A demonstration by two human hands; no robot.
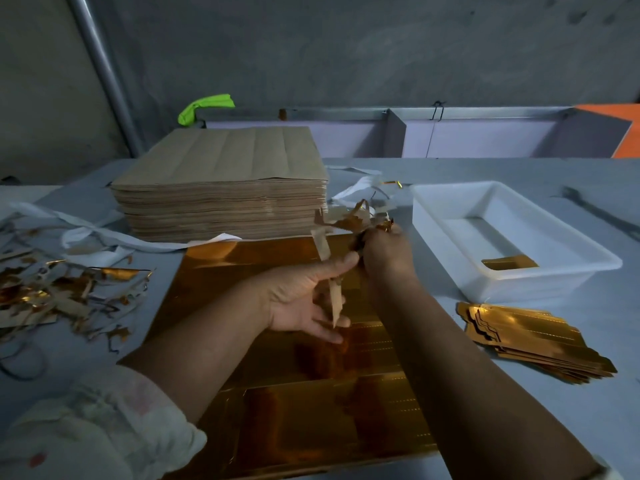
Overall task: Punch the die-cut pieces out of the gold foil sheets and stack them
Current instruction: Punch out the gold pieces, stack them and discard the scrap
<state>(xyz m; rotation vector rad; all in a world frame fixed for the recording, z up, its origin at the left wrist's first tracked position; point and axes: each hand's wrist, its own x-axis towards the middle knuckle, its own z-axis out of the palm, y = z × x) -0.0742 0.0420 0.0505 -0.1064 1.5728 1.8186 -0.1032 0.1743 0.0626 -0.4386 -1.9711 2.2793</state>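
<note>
White crumpled sleeve (86, 427) nearest, beside flat gold foil sheet (277, 410). Left hand (304, 299) pinching tan paper waste strip (335, 299); right hand (384, 251) clenched round crumpled gold scrap bundle (349, 221). Best to pull slowly along cuts, keeping gold cut-out stack (533, 341) at right tidy.

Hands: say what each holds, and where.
Right hand grips the scrap bunch at its base; left hand loosely holds one long strip near its lower end.

This is a small paper-finishing workshop: a bare concrete wall (381, 46) and metal pipe (104, 71) stand far beyond the right hand (384, 251) gripping scrap (353, 220), a tall stack of brown sheets (225, 188) sits just behind-left of that grip, a heap of foil offcuts (52, 292) lies far left and a white plastic tray (519, 289) just right, all on a grey worktable (554, 393).
</note>
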